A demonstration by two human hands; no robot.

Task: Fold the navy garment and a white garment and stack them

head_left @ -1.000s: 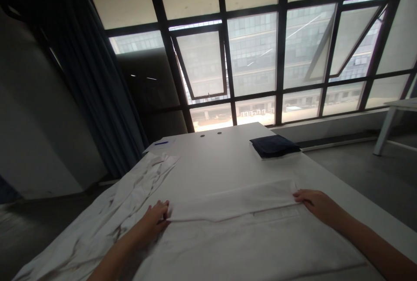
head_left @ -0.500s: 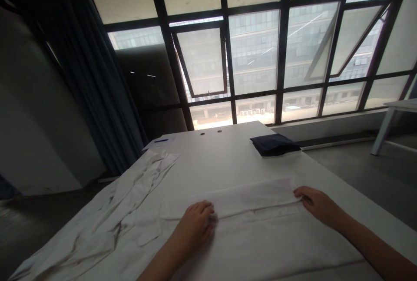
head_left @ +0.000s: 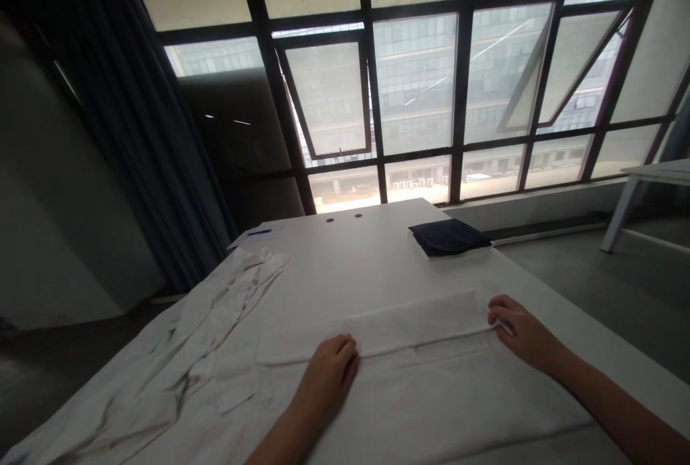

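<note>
A white garment (head_left: 431, 393) lies spread over the near part of the table, with a long folded strip (head_left: 415, 318) along its far edge. My left hand (head_left: 330, 371) rests on the fold's left part, fingers curled together on the fabric; its fingertips are partly hidden. At the strip's right end, my right hand (head_left: 516, 328) has the garment's edge between thumb and fingers. A narrow stitched, slit-like line runs across the fabric between the hands, just below the fold.
Crumpled white fabric (head_left: 156, 379) covers the table's left side. A dark blue folded cloth (head_left: 450, 236) sits on something white near the right edge. At the far left lie a sheet of paper (head_left: 274, 235) and a blue pen (head_left: 259, 232). Windows stand beyond the white table (head_left: 345, 264).
My right hand has shifted slightly up at the strip's corner, its fingers a little more spread. My left hand stays on the fold, fingers closer together. The view has turned slightly.
</note>
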